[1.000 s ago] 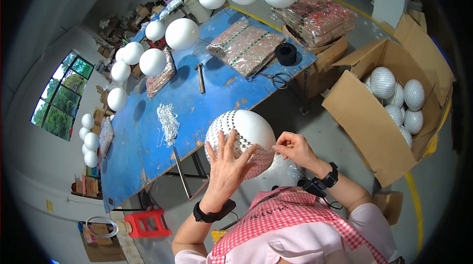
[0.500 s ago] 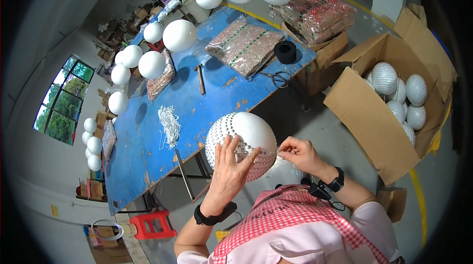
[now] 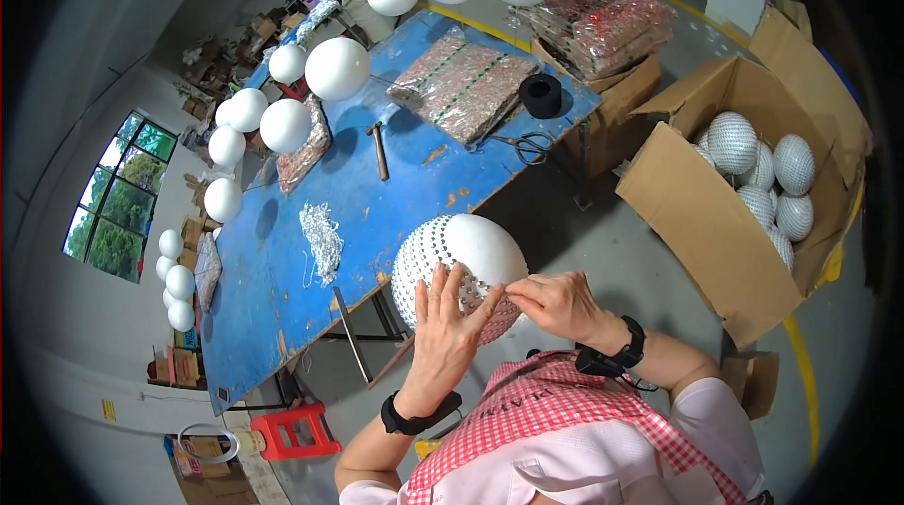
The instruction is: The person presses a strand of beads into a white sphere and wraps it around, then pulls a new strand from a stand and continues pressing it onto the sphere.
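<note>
White ball, partly studded, before near edge of the blue table | left hand spread against it, I think for steadying | right hand pinched together at ball, seemingly for precision; pinched item I cannot tell

My left hand spreads its fingers at lower centre; just right of it, my right hand pinches thumb to forefinger, though the tips are hard to see.
</note>
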Action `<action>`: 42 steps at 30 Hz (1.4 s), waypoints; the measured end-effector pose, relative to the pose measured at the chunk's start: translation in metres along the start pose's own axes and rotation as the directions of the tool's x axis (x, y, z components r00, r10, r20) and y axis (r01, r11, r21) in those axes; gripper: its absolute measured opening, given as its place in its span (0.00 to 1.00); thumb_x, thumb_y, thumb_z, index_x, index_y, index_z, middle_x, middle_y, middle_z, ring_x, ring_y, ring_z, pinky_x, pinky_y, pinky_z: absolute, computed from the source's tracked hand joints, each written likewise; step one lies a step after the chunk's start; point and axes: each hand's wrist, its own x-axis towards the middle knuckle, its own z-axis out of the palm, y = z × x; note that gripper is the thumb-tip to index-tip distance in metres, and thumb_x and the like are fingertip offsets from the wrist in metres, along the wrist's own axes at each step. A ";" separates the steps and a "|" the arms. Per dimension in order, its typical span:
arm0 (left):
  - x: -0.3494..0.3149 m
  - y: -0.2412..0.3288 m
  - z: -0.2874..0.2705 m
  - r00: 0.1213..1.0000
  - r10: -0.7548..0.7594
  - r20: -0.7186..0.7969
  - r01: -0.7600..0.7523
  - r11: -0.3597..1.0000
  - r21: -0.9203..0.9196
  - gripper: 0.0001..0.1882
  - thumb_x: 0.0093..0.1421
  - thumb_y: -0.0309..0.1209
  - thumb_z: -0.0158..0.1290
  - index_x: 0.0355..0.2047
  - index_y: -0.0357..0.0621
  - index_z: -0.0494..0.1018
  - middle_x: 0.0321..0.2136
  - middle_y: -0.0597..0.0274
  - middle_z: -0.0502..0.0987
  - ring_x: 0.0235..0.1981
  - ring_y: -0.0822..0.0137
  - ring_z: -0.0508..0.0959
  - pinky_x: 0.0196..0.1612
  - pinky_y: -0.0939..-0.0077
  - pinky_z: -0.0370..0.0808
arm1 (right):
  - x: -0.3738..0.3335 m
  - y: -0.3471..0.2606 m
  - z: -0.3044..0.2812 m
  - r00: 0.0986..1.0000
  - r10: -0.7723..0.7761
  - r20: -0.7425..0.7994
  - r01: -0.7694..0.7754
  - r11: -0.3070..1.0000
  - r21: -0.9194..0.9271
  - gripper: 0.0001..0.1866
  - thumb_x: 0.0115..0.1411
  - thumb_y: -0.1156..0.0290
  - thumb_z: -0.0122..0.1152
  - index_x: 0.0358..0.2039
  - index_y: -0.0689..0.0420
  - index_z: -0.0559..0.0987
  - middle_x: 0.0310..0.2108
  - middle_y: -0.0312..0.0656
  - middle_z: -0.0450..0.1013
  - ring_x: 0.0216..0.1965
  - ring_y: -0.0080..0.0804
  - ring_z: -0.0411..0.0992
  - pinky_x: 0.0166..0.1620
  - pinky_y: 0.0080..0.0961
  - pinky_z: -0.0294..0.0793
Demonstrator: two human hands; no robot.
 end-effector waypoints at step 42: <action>0.006 -0.016 -0.007 0.997 -0.075 -0.020 0.072 0.986 -0.148 0.32 0.50 0.18 0.56 0.56 0.63 0.72 0.58 0.44 0.61 0.62 0.41 0.60 0.63 0.44 0.58 | -0.007 0.044 -0.011 0.719 0.314 0.620 -0.691 0.422 0.587 0.07 0.58 0.70 0.63 0.26 0.60 0.78 0.20 0.30 0.72 0.22 0.14 0.69 0.25 0.14 0.66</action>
